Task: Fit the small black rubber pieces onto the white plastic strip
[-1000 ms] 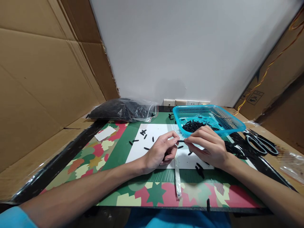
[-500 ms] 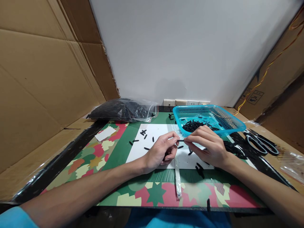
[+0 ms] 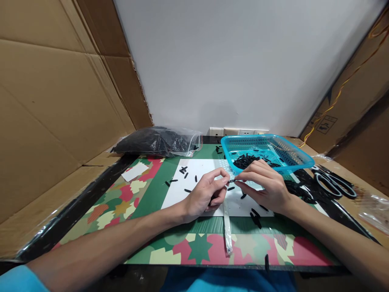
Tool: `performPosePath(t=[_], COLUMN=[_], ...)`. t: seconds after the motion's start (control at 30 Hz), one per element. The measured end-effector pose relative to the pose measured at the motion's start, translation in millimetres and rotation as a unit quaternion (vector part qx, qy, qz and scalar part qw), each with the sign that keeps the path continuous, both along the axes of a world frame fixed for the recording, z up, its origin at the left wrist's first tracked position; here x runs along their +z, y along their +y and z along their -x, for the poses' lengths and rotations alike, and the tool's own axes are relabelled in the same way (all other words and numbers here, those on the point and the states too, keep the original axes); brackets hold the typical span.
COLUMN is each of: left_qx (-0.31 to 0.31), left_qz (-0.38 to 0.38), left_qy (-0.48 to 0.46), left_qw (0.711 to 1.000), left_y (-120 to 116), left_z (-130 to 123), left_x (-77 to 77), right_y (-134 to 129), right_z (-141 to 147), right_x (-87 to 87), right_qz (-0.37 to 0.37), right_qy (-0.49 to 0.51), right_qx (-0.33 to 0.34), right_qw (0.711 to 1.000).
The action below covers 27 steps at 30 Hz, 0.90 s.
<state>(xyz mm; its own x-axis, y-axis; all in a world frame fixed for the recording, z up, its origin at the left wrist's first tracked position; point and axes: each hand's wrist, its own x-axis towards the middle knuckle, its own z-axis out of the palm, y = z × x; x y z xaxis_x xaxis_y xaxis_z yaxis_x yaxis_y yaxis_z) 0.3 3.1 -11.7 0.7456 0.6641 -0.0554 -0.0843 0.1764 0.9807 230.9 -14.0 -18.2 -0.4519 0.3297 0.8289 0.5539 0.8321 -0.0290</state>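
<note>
Between my two hands is a small black strip-like piece [image 3: 232, 181], pinched at one end by each. My left hand [image 3: 210, 190] is closed, thumb and forefinger on the piece's left end, the other fingers curled in; something dark shows under them, too hidden to name. My right hand [image 3: 265, 183] pinches the right end with thumb and fingertips. Beneath them lies a white sheet [image 3: 173, 198] with several similar black pieces [image 3: 186, 175] scattered on it. A blue plastic basket [image 3: 304, 161] behind my right hand holds a heap of black pieces [image 3: 247, 160].
A clear bag of black material [image 3: 148, 140] lies at the back left. Scissors [image 3: 330, 184] rest at the right beside a black pile [image 3: 299, 190]. A white wrapped strip [image 3: 227, 231] runs toward the front edge. Cardboard walls [image 3: 45, 89] stand on both sides; sockets [image 3: 231, 132] line the back wall.
The fingertips of my right hand have shifted slightly left, closer to my left hand. The black piece between them has turned a little and shows lighter spots.
</note>
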Motion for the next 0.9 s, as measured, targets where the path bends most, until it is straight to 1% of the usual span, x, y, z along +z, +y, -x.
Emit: performPosePath(t=[0.3, 0.37, 0.47, 0.53, 0.6, 0.67, 0.77, 0.83, 0.9], left_qx=[0.005, 0.000, -0.011, -0.024, -0.035, -0.038, -0.028, -0.017, -0.003], left_qz=[-0.001, 0.001, 0.014, 0.023, 0.030, 0.039, 0.044, 0.032, 0.016], left_qy=[-0.002, -0.007, -0.008, -0.006, -0.004, 0.001, 0.010, 0.014, 0.016], left_qw=[1.000, 1.000, 1.000, 0.999, 0.999, 0.999, 0.999, 0.999, 1.000], left_y=[1, 2, 3, 4, 4, 6, 6, 5, 1], left_z=[-1, -1, -1, 0, 0, -1, -3, -5, -8], left_x=[-0.1, -0.3, 0.3, 0.4, -0.8, -3.7, -9.6, -12.0, -11.6], right_y=[-2, -2, 3, 6, 6, 2, -8, -14, -17], right_z=[0, -2, -9, -12, -12, -6, 10, 22, 31], right_x=[3.9, 6.6, 11.6, 13.8, 14.0, 11.6, 4.2, -1.5, -5.8], right_qz=[-0.004, -0.009, -0.016, -0.005, 0.011, 0.020, 0.031, 0.051, 0.083], right_qy=[0.007, 0.022, 0.062, 0.079, 0.078, 0.057, -0.014, -0.044, -0.053], right_qx=[-0.008, -0.034, -0.122, -0.171, -0.182, -0.148, -0.056, -0.005, 0.025], right_qw=[1.000, 0.999, 0.991, 0.982, 0.980, 0.987, 0.998, 0.998, 0.995])
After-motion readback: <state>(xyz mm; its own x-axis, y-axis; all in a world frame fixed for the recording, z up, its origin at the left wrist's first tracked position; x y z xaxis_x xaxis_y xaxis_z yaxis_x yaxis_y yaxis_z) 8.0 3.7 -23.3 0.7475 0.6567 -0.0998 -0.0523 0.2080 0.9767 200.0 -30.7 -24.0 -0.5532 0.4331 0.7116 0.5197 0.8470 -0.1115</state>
